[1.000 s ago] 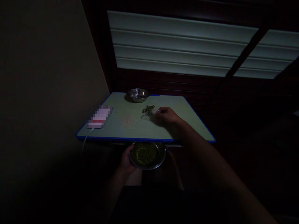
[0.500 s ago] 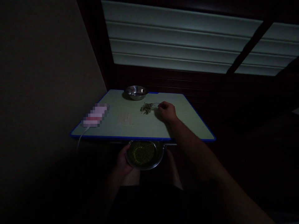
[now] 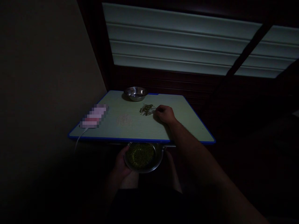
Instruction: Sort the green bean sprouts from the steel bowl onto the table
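Right hand: thumb and fingers pinched on a small pale, see-through tool, type unclear, above the table's middle. Left hand: curled on the left rim of a steel bowl, just below the table's near edge; fingertips partly hidden.

Small green beans: in that bowl. Loose pile of beans: on the table's middle, at the tool's tip. Patch of pale grains: table, left of middle. Steel dish: table's far edge.

Handling, as judged: low, short strokes should limit scatter; bowl best held level.
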`<state>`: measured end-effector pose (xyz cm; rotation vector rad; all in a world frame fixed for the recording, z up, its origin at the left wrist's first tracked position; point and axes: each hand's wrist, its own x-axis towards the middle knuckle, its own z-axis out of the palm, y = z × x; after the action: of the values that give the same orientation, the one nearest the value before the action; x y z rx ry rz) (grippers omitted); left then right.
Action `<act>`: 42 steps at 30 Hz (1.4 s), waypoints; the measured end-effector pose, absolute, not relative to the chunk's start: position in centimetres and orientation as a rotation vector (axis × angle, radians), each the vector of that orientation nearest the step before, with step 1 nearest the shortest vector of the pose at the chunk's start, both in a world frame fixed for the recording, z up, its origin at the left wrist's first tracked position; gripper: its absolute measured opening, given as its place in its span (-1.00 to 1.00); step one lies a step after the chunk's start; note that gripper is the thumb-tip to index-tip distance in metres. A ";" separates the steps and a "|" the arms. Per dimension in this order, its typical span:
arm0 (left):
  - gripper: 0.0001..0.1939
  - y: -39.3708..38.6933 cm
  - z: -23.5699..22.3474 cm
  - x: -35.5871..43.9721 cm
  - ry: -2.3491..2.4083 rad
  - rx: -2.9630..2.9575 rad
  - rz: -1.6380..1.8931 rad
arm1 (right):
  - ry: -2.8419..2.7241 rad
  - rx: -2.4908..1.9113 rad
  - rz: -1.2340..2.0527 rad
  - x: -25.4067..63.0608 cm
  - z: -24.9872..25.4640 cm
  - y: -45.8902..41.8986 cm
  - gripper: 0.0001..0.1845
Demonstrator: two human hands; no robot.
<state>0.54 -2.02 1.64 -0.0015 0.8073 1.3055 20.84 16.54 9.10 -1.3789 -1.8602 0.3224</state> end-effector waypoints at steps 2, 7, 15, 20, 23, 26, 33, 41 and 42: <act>-0.79 -2.1 1.6 0.4 0.800 -0.001 1.296 | -1.875 -1.349 0.327 20.7 9.1 16.4 -0.84; -0.81 -2.0 1.1 0.1 0.759 0.022 1.274 | -1.830 -1.352 0.373 20.7 9.3 16.1 -0.83; -0.83 -2.1 1.0 0.0 0.766 0.026 1.299 | -1.650 -1.582 0.316 21.0 10.1 15.8 -0.85; -0.82 -2.0 1.0 0.1 0.780 -0.011 1.294 | -1.658 -1.606 0.334 21.0 10.2 15.7 -0.84; -0.83 -2.0 0.9 0.1 0.782 -0.003 1.296 | -1.672 -1.579 0.369 21.1 10.2 15.8 -0.84; -0.83 -2.0 1.0 0.1 0.772 0.015 1.299 | -1.673 -1.535 0.406 21.1 10.0 15.9 -0.83; -0.81 -2.1 1.2 0.2 0.804 -0.014 1.292 | -1.661 -1.485 0.458 21.2 9.9 16.1 -0.82; -0.75 -2.0 0.3 -0.1 0.749 0.009 1.286 | -1.669 -1.436 0.479 21.3 9.6 16.3 -0.82; -0.75 -2.0 0.3 -0.1 0.741 0.013 1.281 | -1.674 -1.430 0.478 21.3 9.5 16.4 -0.82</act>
<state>-0.14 -1.98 0.29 0.0129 0.7414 1.2809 21.33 16.39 9.54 -1.4296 -1.6738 0.4776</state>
